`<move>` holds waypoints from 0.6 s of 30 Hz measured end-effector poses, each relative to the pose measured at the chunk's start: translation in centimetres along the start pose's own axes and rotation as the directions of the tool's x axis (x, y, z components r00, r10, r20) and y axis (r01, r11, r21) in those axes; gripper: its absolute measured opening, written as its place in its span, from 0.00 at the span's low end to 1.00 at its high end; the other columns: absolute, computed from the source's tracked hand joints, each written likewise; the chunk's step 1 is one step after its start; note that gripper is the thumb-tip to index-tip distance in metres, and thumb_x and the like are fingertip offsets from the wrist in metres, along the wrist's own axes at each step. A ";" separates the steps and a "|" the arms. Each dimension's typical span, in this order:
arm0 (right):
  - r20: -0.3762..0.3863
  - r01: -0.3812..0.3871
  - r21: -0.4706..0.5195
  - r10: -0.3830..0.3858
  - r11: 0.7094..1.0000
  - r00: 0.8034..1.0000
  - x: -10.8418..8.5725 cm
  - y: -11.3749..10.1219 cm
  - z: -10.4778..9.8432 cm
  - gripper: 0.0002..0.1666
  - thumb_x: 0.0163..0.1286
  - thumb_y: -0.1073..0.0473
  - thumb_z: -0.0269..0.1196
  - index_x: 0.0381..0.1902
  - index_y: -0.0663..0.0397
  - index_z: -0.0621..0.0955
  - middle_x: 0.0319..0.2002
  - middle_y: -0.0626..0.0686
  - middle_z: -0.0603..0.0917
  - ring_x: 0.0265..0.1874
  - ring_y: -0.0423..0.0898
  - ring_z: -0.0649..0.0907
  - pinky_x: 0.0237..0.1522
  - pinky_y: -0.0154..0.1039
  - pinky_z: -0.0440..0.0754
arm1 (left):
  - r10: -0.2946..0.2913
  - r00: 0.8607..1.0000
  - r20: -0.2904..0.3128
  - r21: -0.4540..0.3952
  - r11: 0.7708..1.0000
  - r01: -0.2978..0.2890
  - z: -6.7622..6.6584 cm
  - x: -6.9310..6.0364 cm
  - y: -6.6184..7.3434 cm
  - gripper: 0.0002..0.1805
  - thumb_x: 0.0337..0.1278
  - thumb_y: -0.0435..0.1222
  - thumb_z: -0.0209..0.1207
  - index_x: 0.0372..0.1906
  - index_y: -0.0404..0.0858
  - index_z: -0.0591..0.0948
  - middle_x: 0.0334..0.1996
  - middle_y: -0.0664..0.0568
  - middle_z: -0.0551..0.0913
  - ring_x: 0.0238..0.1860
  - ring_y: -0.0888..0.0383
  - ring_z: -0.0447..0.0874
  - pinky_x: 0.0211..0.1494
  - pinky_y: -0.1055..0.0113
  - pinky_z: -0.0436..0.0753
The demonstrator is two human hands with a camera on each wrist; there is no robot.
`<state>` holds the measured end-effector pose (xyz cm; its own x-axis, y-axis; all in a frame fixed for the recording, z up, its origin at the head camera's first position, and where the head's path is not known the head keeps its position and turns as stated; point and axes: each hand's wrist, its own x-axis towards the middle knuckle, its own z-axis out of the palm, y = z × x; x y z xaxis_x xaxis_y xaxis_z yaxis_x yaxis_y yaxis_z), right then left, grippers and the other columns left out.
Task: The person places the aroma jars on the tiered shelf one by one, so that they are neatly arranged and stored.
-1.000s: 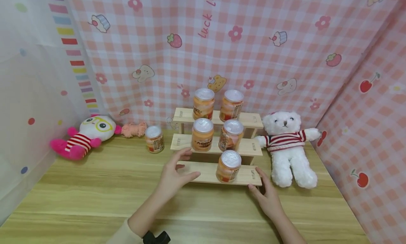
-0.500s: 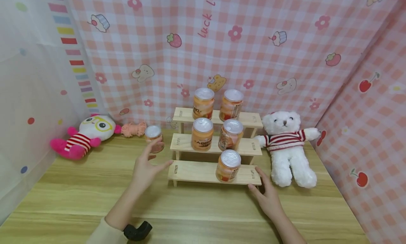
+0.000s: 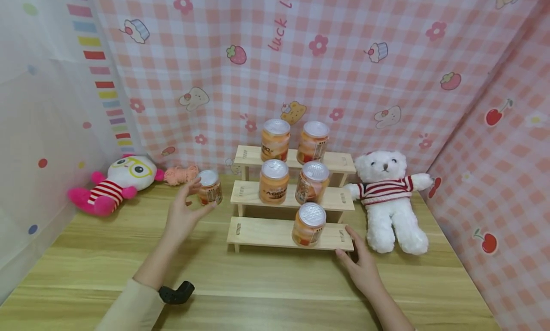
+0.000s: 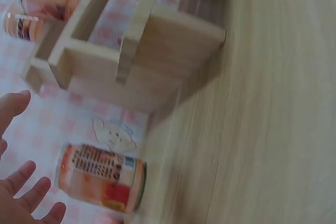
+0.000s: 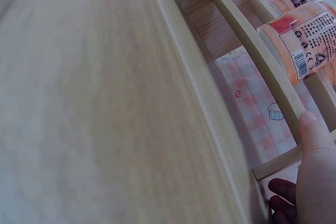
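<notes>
My left hand point(image 3: 182, 216) reaches around a small orange-labelled jar point(image 3: 212, 191) with a silver lid, standing on the table left of the shelf. In the left wrist view, the fingers are spread, and a gap shows between them and that jar point(image 4: 100, 178). A three-tier wooden shelf point(image 3: 262, 231) stands mid-table. At the right end of its lowest tier, my right hand point(image 3: 363, 269) grips the board; in the right wrist view the thumb point(image 5: 311, 132) lies on the front edge. The lowest tier bears one matching jar point(image 3: 309, 226); the middle and top tiers bear two each.
A white teddy bear point(image 3: 386, 197) in a striped sweater sits close to the shelf's right side. To the left lie a pink-and-white plush toy point(image 3: 129, 176) and a skein of peach yarn point(image 3: 180, 175). Checked pink cloth point(image 3: 258, 82) hangs behind the shelf.
My left hand has left the shelf's left end and moved left to the lone jar. The right hand has stayed at the shelf's right end. The jars have not moved.
</notes>
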<state>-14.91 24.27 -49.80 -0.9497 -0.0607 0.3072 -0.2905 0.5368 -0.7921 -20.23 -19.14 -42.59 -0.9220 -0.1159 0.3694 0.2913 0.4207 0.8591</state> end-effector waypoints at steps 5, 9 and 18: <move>0.001 -0.008 0.000 0.008 1.000 1.000 0.0 0.0 0.0 0.38 0.66 0.59 0.65 0.71 0.54 0.63 0.67 0.63 0.65 0.66 0.58 0.63 0.64 0.59 0.58 | -0.014 1.000 -0.009 0.029 0.999 0.014 -0.3 1.0 -0.9 0.43 0.45 0.30 0.72 0.68 0.33 0.65 0.61 0.36 0.68 0.59 0.38 0.66 0.57 0.40 0.66; -0.001 -0.007 -0.007 0.007 1.000 1.000 0.0 0.0 0.0 0.38 0.66 0.59 0.65 0.71 0.53 0.63 0.67 0.63 0.65 0.66 0.58 0.63 0.64 0.59 0.58 | 0.011 1.000 -0.024 0.041 0.999 -0.010 -0.2 1.7 -1.6 0.42 0.45 0.29 0.72 0.68 0.33 0.65 0.62 0.35 0.67 0.61 0.37 0.64 0.61 0.39 0.63; 0.000 -0.008 0.005 0.008 1.000 1.000 -0.1 -0.1 0.0 0.38 0.66 0.59 0.64 0.71 0.54 0.63 0.67 0.64 0.66 0.66 0.59 0.62 0.64 0.60 0.57 | 0.014 0.999 -0.030 0.024 1.000 -0.013 0.3 3.0 -3.2 0.44 0.45 0.32 0.72 0.69 0.32 0.63 0.66 0.36 0.63 0.64 0.38 0.60 0.67 0.41 0.57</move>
<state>-14.78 24.24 -49.71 -0.9521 -0.0563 0.3005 -0.2831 0.5331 -0.7972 -23.99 -20.53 -44.31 -0.9098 -0.1369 0.3918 0.2972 0.4438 0.8454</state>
